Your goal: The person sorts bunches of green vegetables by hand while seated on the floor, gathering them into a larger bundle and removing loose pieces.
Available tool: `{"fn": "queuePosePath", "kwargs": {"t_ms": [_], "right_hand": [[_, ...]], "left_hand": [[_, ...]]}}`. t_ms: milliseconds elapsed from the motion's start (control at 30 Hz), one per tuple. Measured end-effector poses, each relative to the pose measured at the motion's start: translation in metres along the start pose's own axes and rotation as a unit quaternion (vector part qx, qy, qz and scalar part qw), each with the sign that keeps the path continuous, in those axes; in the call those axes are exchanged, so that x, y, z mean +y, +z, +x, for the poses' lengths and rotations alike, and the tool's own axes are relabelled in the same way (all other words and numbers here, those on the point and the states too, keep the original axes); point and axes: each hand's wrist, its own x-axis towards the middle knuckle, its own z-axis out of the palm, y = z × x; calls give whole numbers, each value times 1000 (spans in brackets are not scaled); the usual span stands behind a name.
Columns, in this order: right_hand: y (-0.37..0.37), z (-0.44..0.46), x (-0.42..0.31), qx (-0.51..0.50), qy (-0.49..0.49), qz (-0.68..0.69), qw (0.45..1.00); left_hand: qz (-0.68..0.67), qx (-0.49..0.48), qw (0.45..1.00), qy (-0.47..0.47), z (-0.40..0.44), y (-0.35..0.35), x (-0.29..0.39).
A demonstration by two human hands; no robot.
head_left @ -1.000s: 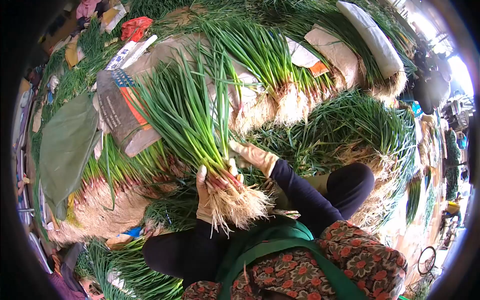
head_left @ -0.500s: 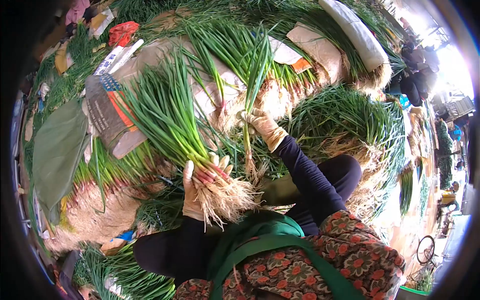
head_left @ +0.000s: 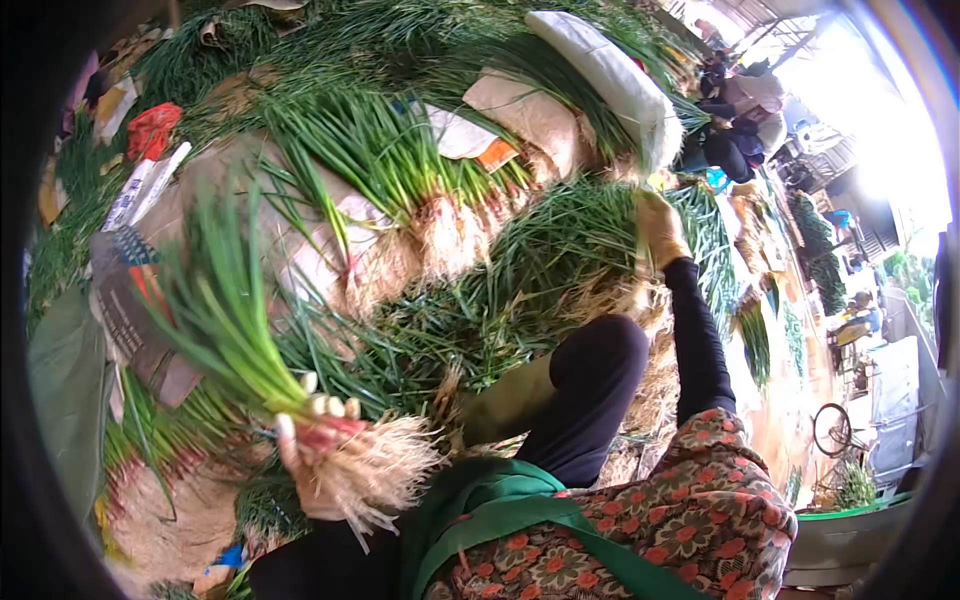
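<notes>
My left hand (head_left: 296, 468), in a pale glove, is wrapped round a thick bunch of green onions (head_left: 235, 335) just above their roots. The leaves point up and left, while the stringy roots (head_left: 375, 465) spill right over my lap. Out to the right, my gloved right hand (head_left: 662, 228) is raised at arm's length above piled green onions (head_left: 575, 235). Its fingers are smeared by motion, so whether it holds anything cannot be made out.
Green onions lie in a row (head_left: 440, 210) ahead on grey sacking. A rolled white sack (head_left: 605, 75) lies at the upper right. More onions (head_left: 190, 430) rest at the left beside a green sheet (head_left: 60, 390). Another person (head_left: 745, 120) is at the far right.
My right hand has swung right and away from the middle; the few green onions it held are no longer clearly visible. The bunch in my left hand sits further left and lower in view.
</notes>
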Motion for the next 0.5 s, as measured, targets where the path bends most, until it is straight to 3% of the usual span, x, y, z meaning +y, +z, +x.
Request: {"fn": "queuePosePath", "kwargs": {"t_ms": [33,67,100,133,233,333,400,500], "right_hand": [[-37,7,38,18,9,-125,992],[-80,10,85,19,44,-266,963],[-118,9,127,-1,95,-376,922],[-143,6,154,-28,137,-421,896],[-95,25,172,-64,130,-140,979],[25,-27,-13,-197,22,-36,979],[105,-48,-84,-305,0,68,950],[235,-78,-142,-448,124,279,840]], "left_hand": [[-4,-33,999,17,1,3,5],[10,39,999,31,-4,16,8],[35,35,998,43,1,11,12],[47,79,994,53,5,17,13],[44,177,981,73,18,20,7],[11,175,984,34,22,3,3],[12,158,987,11,21,-4,1],[28,187,982,-5,17,5,3]]}}
